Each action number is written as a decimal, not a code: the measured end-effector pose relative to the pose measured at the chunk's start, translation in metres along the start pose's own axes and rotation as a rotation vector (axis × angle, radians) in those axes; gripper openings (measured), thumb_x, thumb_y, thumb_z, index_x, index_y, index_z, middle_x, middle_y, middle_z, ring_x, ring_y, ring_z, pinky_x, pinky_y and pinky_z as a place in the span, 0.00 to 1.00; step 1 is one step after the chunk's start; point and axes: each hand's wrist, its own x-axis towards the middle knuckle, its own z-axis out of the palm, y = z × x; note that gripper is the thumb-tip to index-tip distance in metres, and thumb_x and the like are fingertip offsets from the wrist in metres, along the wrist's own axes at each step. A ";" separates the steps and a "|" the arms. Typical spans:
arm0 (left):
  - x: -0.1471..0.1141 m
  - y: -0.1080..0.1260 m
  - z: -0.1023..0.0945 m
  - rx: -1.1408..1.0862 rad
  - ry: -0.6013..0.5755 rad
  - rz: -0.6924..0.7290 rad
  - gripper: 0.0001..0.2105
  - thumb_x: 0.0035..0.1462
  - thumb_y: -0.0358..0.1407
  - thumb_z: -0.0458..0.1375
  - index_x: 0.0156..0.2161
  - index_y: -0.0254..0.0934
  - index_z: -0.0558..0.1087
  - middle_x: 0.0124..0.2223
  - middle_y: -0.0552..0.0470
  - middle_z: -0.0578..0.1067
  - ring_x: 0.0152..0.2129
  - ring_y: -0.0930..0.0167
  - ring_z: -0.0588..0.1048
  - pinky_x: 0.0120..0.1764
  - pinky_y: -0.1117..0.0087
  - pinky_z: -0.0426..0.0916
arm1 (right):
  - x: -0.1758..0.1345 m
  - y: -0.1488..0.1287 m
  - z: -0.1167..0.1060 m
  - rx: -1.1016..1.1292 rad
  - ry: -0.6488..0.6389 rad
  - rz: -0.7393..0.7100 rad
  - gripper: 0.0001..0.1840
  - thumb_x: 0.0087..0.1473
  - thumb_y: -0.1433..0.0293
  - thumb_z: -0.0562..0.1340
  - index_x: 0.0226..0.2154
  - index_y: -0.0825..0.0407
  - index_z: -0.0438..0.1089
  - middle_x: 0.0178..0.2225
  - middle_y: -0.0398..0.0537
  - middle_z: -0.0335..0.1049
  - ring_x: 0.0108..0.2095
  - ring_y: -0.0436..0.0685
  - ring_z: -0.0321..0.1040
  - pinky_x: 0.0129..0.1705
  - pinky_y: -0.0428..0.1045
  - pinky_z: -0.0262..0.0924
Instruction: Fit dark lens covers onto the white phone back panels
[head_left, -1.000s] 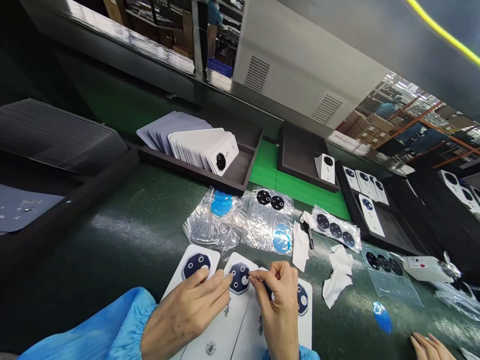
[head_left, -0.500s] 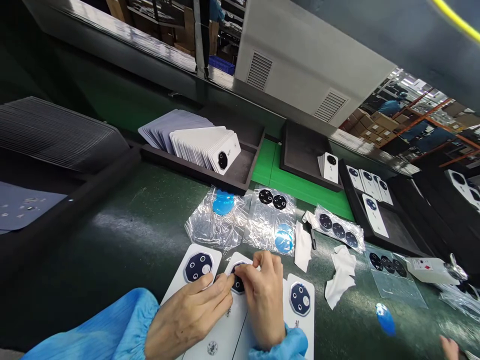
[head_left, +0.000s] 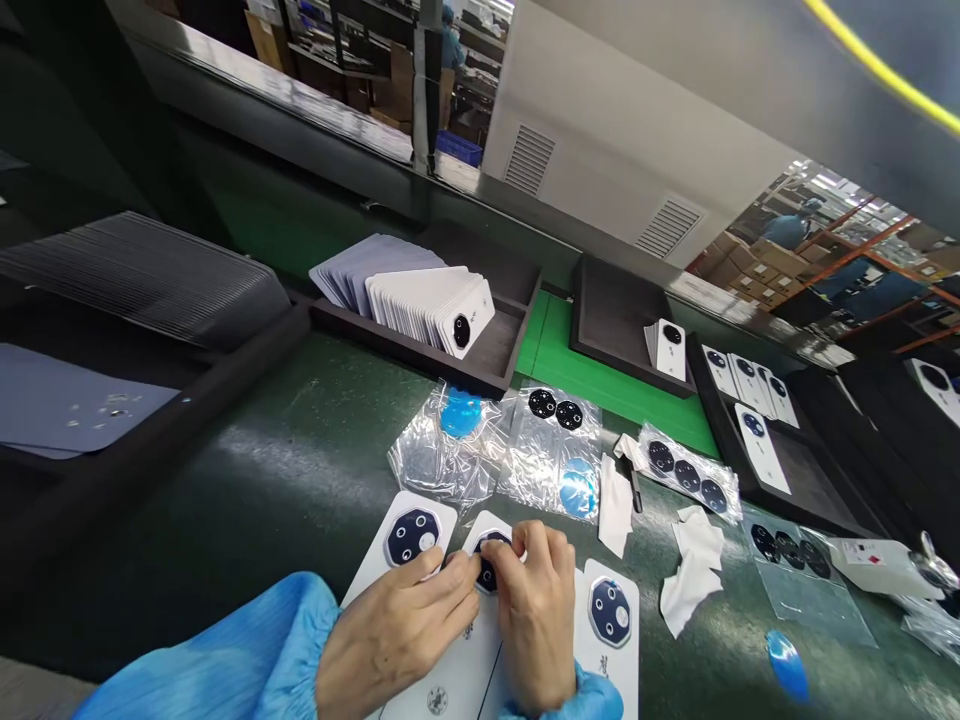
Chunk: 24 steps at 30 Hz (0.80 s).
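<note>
A white phone back panel (head_left: 466,668) lies beneath both hands, long axis running forward; the left hand (head_left: 397,632) bunches its fingers, the right (head_left: 536,625) pinches narrowly, though I cannot tell what either grips; between their fingertips sits the navy octagonal camera plate (head_left: 488,577), the right overlapping it.

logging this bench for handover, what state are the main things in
White rectangular panels: lying side by side
Dark blue octagonal plates: set on the panels, one partly covered
Left bare hand: fingers close together, tips near that plate
Right bare hand: fingers bent over that plate
Blue oval film, lower right: lying loose
White cloth-like wipes: wrinkled, loose
Clear plastic bags: wrinkled
</note>
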 end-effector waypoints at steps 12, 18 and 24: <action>0.003 -0.002 -0.004 -0.053 0.020 -0.022 0.23 0.65 0.19 0.35 0.35 0.32 0.73 0.41 0.50 0.78 0.42 0.72 0.71 0.47 0.66 0.58 | 0.011 0.014 -0.009 0.276 -0.017 0.223 0.12 0.60 0.70 0.59 0.26 0.47 0.74 0.26 0.43 0.58 0.30 0.54 0.59 0.30 0.48 0.57; -0.012 -0.012 -0.030 -0.147 0.068 -0.097 0.23 0.68 0.21 0.37 0.33 0.32 0.73 0.41 0.52 0.79 0.38 0.74 0.72 0.45 0.68 0.59 | 0.007 0.009 -0.033 0.618 -0.159 0.497 0.13 0.58 0.61 0.60 0.27 0.49 0.73 0.27 0.44 0.65 0.29 0.54 0.65 0.30 0.47 0.61; -0.040 -0.027 -0.046 -0.116 0.091 -0.229 0.22 0.70 0.25 0.38 0.33 0.33 0.72 0.37 0.54 0.79 0.34 0.75 0.72 0.42 0.68 0.60 | -0.009 -0.009 -0.021 0.708 -0.168 0.498 0.18 0.60 0.54 0.56 0.29 0.47 0.73 0.25 0.44 0.68 0.24 0.53 0.65 0.29 0.47 0.63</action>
